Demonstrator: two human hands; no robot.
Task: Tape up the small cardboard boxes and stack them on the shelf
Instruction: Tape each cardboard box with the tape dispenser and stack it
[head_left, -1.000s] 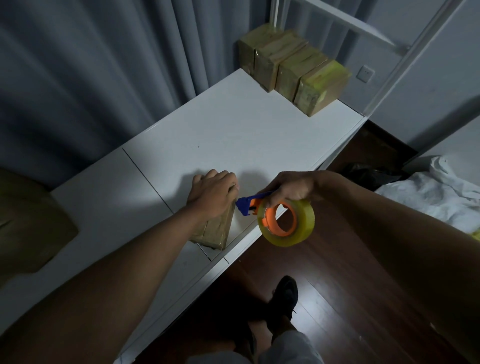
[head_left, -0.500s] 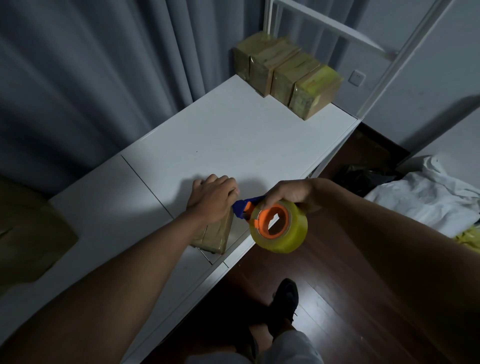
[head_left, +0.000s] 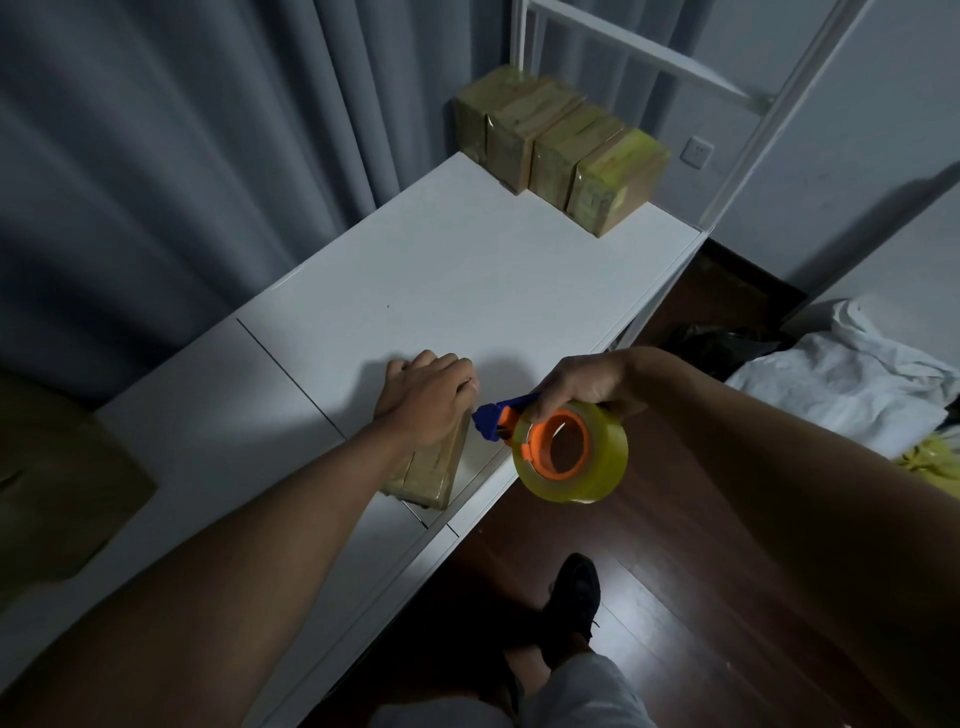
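A small cardboard box (head_left: 432, 472) lies on the white shelf top (head_left: 415, 280) near its front edge. My left hand (head_left: 428, 397) lies over the box's far end with fingers curled on it, holding it down. My right hand (head_left: 582, 383) grips a tape dispenser (head_left: 563, 452) with a blue cutter, an orange core and a yellowish tape roll. The cutter's tip sits right beside the box's far right corner, just past the shelf edge. Several taped boxes (head_left: 558, 148) stand in a row at the shelf's far end.
Grey curtains (head_left: 182, 156) hang behind the shelf. A brown cardboard piece (head_left: 57, 483) lies at the left. White shelf posts (head_left: 769, 104) rise at the far right. Below are dark wood floor, my shoe (head_left: 574, 597) and white cloth (head_left: 852, 384).
The tape dispenser has tilted and swung slightly, keeping its cutter close to the box. My left hand stays on the box. The view has shifted a little.
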